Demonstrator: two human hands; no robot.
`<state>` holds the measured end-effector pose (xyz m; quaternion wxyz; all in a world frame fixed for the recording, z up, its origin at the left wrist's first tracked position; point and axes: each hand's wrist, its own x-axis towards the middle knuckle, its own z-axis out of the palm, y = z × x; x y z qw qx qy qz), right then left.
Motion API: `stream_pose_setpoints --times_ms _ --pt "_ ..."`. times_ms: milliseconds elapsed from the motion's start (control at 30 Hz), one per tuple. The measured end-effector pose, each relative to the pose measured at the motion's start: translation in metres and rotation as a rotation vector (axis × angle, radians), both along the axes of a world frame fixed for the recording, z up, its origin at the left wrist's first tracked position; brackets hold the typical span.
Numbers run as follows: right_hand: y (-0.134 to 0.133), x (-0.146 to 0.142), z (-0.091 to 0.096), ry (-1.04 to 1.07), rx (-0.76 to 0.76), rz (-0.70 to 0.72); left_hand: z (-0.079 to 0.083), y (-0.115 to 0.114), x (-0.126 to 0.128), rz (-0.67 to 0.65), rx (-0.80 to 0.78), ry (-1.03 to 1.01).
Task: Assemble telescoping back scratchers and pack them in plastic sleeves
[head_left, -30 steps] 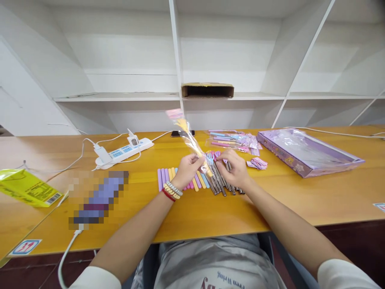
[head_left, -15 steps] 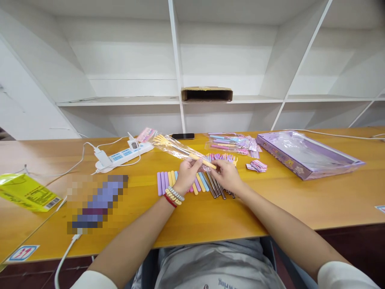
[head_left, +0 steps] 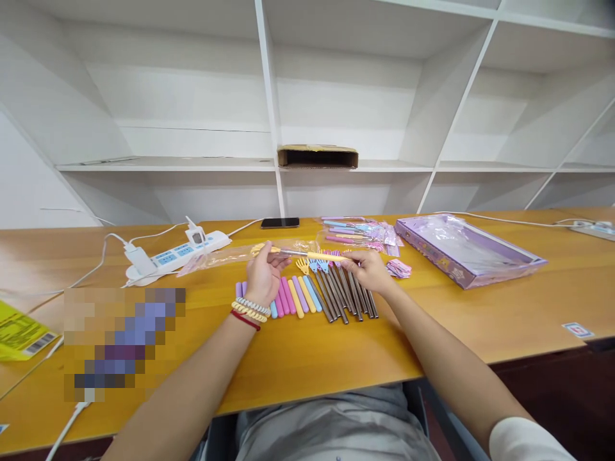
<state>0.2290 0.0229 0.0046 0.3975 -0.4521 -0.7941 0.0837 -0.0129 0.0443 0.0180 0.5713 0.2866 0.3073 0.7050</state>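
Observation:
My left hand [head_left: 262, 274] and my right hand [head_left: 369, 269] hold a yellow hand-shaped back scratcher [head_left: 307, 255] level above the table. The left pinches it near its yellow claw end, where a clear plastic sleeve [head_left: 225, 255] trails off to the left. The right grips the yellow handle end. Below them lies a row of several more scratchers [head_left: 317, 296] with pastel handles and dark metal shafts.
On the wooden table [head_left: 480, 314] are a white power strip [head_left: 175, 253] with cables, a black phone [head_left: 279, 223], bagged scratchers [head_left: 360, 230], small pink packets [head_left: 398, 267], a purple wrapped box [head_left: 468, 248] and a yellow packet [head_left: 22, 331]. White shelves stand behind.
The scratcher swung down from tilted up to level. It has come mostly out of the clear sleeve, which now lies off to the left. The camera view shifted right.

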Motion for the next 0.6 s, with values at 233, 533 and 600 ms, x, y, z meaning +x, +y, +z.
stream_pose_setpoints --times_ms 233,533,600 --pt "0.006 0.014 -0.001 0.140 -0.051 -0.008 0.004 0.003 -0.011 0.012 -0.024 -0.063" --pt "0.028 0.073 -0.006 0.888 -0.418 0.003 0.008 0.013 -0.030 0.069 -0.105 0.005" --pt "0.028 0.077 -0.007 1.069 -0.535 0.113 0.007 0.013 -0.031 -0.023 -0.150 0.096"
